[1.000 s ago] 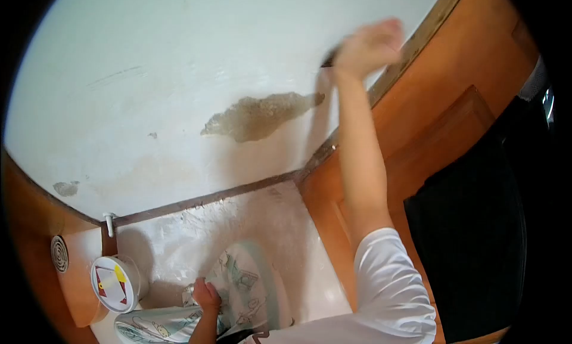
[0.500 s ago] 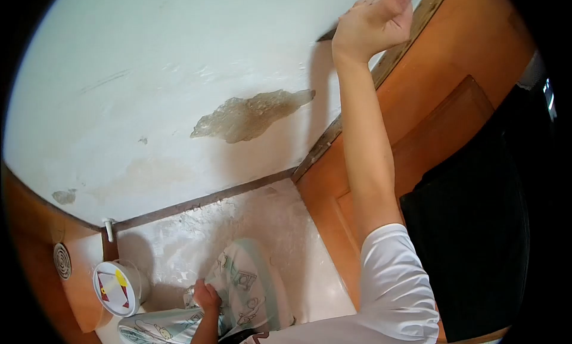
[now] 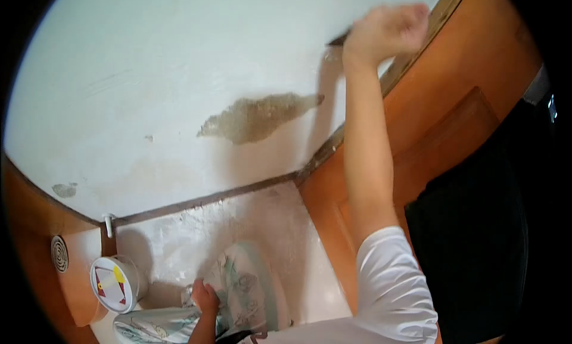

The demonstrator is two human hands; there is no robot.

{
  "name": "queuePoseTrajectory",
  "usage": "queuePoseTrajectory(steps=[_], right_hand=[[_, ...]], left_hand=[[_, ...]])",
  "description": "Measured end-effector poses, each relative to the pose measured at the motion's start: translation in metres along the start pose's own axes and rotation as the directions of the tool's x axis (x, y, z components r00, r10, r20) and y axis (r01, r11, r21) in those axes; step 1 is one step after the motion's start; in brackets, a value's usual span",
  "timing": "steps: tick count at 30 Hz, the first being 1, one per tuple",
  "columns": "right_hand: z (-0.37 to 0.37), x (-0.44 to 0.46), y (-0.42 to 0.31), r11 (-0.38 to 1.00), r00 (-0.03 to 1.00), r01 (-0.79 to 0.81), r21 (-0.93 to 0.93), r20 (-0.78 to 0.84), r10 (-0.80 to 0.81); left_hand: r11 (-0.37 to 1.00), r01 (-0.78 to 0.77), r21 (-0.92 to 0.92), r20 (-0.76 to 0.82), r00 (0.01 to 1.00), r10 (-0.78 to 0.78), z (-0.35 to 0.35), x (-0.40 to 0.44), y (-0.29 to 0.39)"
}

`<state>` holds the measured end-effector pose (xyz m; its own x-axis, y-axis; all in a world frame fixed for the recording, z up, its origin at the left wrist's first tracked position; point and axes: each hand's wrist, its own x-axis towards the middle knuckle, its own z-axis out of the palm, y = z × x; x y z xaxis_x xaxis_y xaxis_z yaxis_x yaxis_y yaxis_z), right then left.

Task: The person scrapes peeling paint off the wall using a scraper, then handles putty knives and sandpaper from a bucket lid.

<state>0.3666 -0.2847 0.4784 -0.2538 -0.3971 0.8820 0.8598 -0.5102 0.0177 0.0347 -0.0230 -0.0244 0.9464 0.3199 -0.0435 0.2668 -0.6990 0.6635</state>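
My right hand (image 3: 390, 35) is raised at the top right, its fingers closed in a fist, slightly blurred. From its left side juts the dark, flat blade of what looks like a scraper (image 3: 338, 40), lying against the white wall (image 3: 179, 52); the handle is hidden in my grip. Below and left of the blade, the wall has a bare grey-brown patch (image 3: 256, 118) where the coating is gone. My left hand (image 3: 205, 295) rests low by my patterned trouser leg (image 3: 247, 290), fingers curled. Something small and shiny shows beside it, too unclear to name.
A white lidded bucket (image 3: 113, 284) with a wire handle stands at lower left, near a white pipe stub (image 3: 108, 225) and a round drain grate (image 3: 59, 254). An orange wooden door (image 3: 441, 129) borders the wall on the right, with black cloth (image 3: 471, 248) beside it.
My right hand has moved slightly down and to the right with the blade. The view has shifted a little. My left hand stays by my leg.
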Motion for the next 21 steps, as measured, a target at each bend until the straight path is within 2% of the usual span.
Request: queuePoseTrajectory(steps=[3, 4, 7, 8, 11, 12, 15, 16, 19, 20, 21], right_hand=[[-0.001, 0.000, -0.013, 0.994, 0.996, -0.073, 0.083, 0.059, 0.068], [-0.004, 0.004, -0.026, 0.982, 0.995, -0.100, 0.157, -0.003, 0.102], [0.003, -0.002, -0.003, 0.995, 0.986, 0.035, 0.091, 0.160, -0.049], [0.006, 0.001, 0.001, 0.991, 0.989, 0.137, -0.002, 0.060, -0.137], [0.004, -0.007, -0.002, 0.991, 0.993, -0.118, 0.066, 0.027, 0.117], [0.008, -0.005, -0.005, 0.988, 0.990, -0.118, 0.098, 0.087, 0.109], [0.001, -0.001, -0.024, 0.945, 0.975, -0.222, 0.239, 0.064, 0.213], [0.006, -0.005, -0.011, 0.992, 0.995, -0.086, 0.089, 0.052, 0.081], [0.003, 0.000, -0.028, 0.982, 0.990, -0.140, 0.128, 0.033, 0.137], [-0.004, 0.004, -0.036, 0.949, 0.979, -0.198, 0.247, 0.090, 0.181], [-0.002, 0.001, -0.026, 0.972, 0.985, -0.155, 0.177, 0.103, 0.138]], left_hand=[[0.999, -0.029, -0.019, -0.013, 0.999, 0.029, -0.003, 0.003, -0.001], [0.999, -0.038, -0.030, -0.039, 0.999, 0.037, 0.001, 0.004, 0.000], [1.000, -0.023, 0.009, 0.034, 0.999, 0.023, -0.004, 0.001, -0.002], [0.997, -0.076, 0.032, -0.022, 0.997, 0.077, -0.002, 0.006, -0.005], [0.975, -0.197, 0.099, -0.174, 0.962, 0.212, 0.013, -0.003, -0.016], [0.978, -0.191, 0.086, -0.162, 0.966, 0.203, 0.014, -0.007, -0.023], [0.988, -0.155, 0.019, -0.134, 0.979, 0.156, 0.019, 0.003, -0.020], [0.991, -0.132, -0.013, -0.094, 0.987, 0.130, 0.005, 0.004, -0.004], [0.998, -0.055, -0.029, -0.037, 0.998, 0.054, -0.010, 0.002, 0.002], [0.999, -0.013, -0.032, -0.037, 0.999, 0.012, -0.007, 0.001, 0.005], [0.999, -0.024, -0.036, -0.051, 0.998, 0.022, -0.005, -0.001, 0.008]])
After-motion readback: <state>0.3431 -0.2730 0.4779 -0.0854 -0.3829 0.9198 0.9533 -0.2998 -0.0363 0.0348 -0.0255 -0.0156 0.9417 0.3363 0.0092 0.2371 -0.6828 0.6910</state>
